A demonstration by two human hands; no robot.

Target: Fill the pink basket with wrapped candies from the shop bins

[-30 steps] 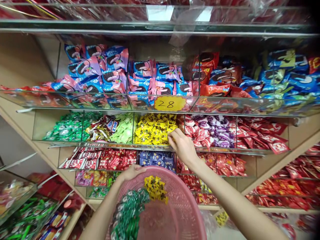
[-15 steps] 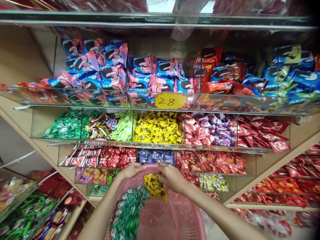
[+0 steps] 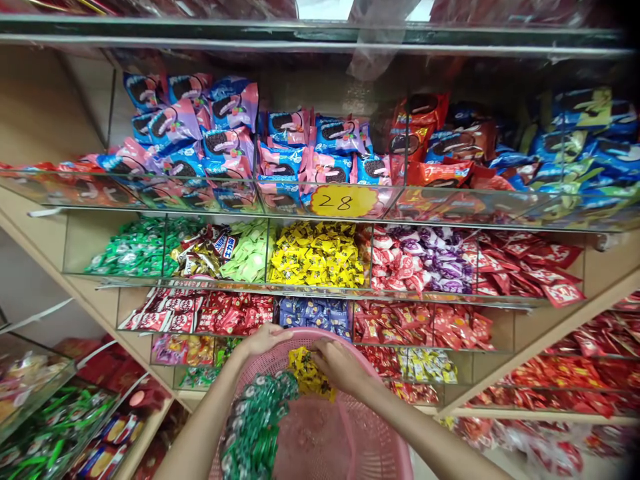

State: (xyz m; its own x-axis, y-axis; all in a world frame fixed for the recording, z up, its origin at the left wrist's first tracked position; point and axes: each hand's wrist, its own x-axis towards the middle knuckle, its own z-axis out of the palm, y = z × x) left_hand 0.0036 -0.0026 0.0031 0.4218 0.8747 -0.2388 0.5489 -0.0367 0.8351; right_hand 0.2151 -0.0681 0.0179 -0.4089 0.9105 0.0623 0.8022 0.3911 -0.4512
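Head view, only one. Pink perforated basket (image 3: 310, 437) in front of the sweet shelves, near edge out of frame.

Change: a second ago the right hand (image 3: 336, 365) was up at the yellow-wrapped sweets (image 3: 317, 257) on the shelf above and beyond the basket. Now it is down inside the basket's far rim, beside the yellow heap (image 3: 303, 372); the work has shifted from shelf to basket. Any gain in the heap: cannot tell.

Grip: right fingers curled, narrow; fingertips hidden, so contents unknown. Left hand (image 3: 263, 340) holds the basket's far-left rim.

Orientation: basket mouth faces up, leaning toward the wearer. Looks rounded; with the near side cut off, no long axis can be judged. Green-wrapped sweets (image 3: 257, 423) lie along the basket's left side, their heap's long axis running near to far. Yellow heap sits at its far end.

Beyond the basket: blue-wrapped sweets (image 3: 315, 315); higher, a yellow "28" card (image 3: 344, 201).
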